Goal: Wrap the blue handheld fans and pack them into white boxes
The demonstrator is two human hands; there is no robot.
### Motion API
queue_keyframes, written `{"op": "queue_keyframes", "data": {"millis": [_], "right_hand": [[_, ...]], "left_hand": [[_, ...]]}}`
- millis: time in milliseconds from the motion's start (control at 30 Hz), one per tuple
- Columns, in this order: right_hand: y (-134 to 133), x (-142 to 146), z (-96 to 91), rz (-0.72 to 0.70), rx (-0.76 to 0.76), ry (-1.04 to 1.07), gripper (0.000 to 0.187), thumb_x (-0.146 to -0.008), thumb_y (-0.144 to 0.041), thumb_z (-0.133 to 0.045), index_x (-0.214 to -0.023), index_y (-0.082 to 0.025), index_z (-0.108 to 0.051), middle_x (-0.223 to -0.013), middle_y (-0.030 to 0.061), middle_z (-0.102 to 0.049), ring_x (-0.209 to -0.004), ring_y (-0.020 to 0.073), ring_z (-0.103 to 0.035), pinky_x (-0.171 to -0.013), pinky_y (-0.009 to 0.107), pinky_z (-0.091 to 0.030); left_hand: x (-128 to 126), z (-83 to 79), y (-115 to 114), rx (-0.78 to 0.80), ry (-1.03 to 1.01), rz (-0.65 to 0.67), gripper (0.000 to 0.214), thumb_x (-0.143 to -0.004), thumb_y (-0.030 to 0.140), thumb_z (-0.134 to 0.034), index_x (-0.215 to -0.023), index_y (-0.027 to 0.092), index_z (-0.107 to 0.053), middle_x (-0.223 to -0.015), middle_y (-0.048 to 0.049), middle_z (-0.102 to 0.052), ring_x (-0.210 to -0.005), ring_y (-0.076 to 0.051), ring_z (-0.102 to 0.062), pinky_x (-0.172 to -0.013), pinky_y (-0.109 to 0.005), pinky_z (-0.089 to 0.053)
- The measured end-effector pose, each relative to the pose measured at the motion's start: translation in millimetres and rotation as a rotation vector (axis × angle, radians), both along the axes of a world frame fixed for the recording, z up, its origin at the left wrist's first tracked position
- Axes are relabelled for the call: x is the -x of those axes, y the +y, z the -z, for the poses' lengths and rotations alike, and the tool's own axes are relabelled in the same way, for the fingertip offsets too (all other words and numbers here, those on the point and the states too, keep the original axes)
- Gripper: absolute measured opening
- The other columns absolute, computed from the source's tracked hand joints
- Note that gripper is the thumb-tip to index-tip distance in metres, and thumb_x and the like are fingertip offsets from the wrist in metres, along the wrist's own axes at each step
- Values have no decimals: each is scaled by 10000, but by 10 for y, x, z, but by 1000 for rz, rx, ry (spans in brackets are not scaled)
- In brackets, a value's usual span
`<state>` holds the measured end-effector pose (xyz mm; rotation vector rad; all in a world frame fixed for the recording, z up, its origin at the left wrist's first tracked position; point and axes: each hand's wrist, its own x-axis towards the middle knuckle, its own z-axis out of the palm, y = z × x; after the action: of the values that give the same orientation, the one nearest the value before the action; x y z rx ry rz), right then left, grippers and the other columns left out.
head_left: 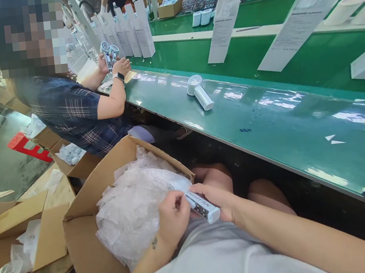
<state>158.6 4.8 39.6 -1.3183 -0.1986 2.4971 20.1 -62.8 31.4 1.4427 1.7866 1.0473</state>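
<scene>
Over my lap, my right hand [220, 202] grips the white handle of a small hand-held fan [205, 208] that is still partly inside a clear plastic bag. My left hand [173, 218] pinches the bag [174, 185] at the fan's upper end. Both hands are closed. Just to their left stands an open cardboard box [93, 250] piled with crumpled clear plastic bags [131, 207]. Another white hand-held fan [199, 91] lies on the green table surface [265, 119] ahead.
A person in a plaid shirt [69, 113] sits at left, holding fans [109, 53] in both hands. White cartons [132, 29] stand in a row beyond. Paper sheets [222, 19] hang over the green conveyor. Cardboard boxes [19, 231] and a red stool [28, 146] are on the floor.
</scene>
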Motion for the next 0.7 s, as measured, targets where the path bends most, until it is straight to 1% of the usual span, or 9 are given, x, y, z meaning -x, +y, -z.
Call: {"op": "queue_keyframes", "data": {"millis": [67, 133, 267, 333, 400, 467, 533, 600, 700], "right_hand": [[33, -49, -75, -33, -2, -71, 101, -847, -128, -539, -782, -181, -485, -655, 6, -596, -571, 134, -608, -570, 281, -554], [79, -137, -235, -120, -160, -146, 139, -823, -133, -573, -745, -191, -473, -678, -8, -573, -599, 119, -578, -560, 248, -523], [178, -417, -742, -359, -894, -423, 194, -764, -222, -656, -643, -192, -508, -605, -32, -501, -555, 94, -415, -475, 192, -357], [231, -549, -941, -357, -1094, -451, 182, -725, -270, -685, -644, -198, -539, -571, -38, -488, -536, 92, -371, -469, 203, -311], [285, -626, -996, -174, -1013, -353, 178, -692, -316, -697, -681, -199, -563, -589, -29, -517, -549, 102, -423, -505, 218, -362], [326, -633, -908, 73, -715, -195, 245, -699, -420, -673, -729, -196, -579, -632, -5, -560, -591, 131, -512, -581, 260, -451], [349, -602, -752, 114, -352, 40, 425, -741, -605, -578, -770, -182, -592, -676, 37, -608, -648, 186, -587, -651, 354, -511], [360, -600, -631, 26, -145, 284, 551, -738, -702, -542, -794, -158, -614, -720, 69, -645, -706, 218, -630, -707, 396, -530], [380, -804, -625, 76, -315, 369, 499, -609, -458, -788, -971, -145, -645, -876, 72, -690, -783, 186, -651, -761, 296, -521]], "left_hand": [[28, -124, 137, 129, -238, -97, 94, -777, 234, -587, -764, 151, -627, -623, -1, -638, -560, -105, -578, -556, -208, -459], [71, -248, 243, 196, -397, -169, 96, -724, 242, -622, -724, 147, -616, -553, 25, -592, -492, -82, -526, -502, -187, -420], [171, -539, 328, 194, -472, -142, 112, -683, 241, -670, -721, 149, -620, -533, 42, -575, -424, -50, -448, -425, -162, -343], [193, -696, 368, 148, -502, -93, 106, -690, 235, -676, -727, 153, -620, -536, 41, -579, -409, -46, -435, -400, -157, -320], [148, -820, 447, 59, -542, -60, 94, -706, 229, -675, -738, 159, -620, -530, 45, -570, -401, -45, -427, -384, -152, -308], [7, -898, 556, -59, -555, -4, 68, -724, 214, -662, -746, 163, -623, -536, 41, -571, -408, -50, -439, -387, -153, -325], [-215, -953, 657, -163, -504, 155, 10, -738, 173, -630, -742, 165, -629, -575, 19, -605, -457, -71, -503, -433, -169, -393], [-443, -1024, 728, -255, -387, 461, 65, -743, 121, -595, -737, 168, -639, -626, -9, -646, -531, -104, -573, -512, -199, -458], [-632, -1173, 879, -302, -227, 1105, 102, -787, 116, -591, -770, 177, -671, -698, -39, -690, -633, -143, -638, -620, -232, -504]]}}
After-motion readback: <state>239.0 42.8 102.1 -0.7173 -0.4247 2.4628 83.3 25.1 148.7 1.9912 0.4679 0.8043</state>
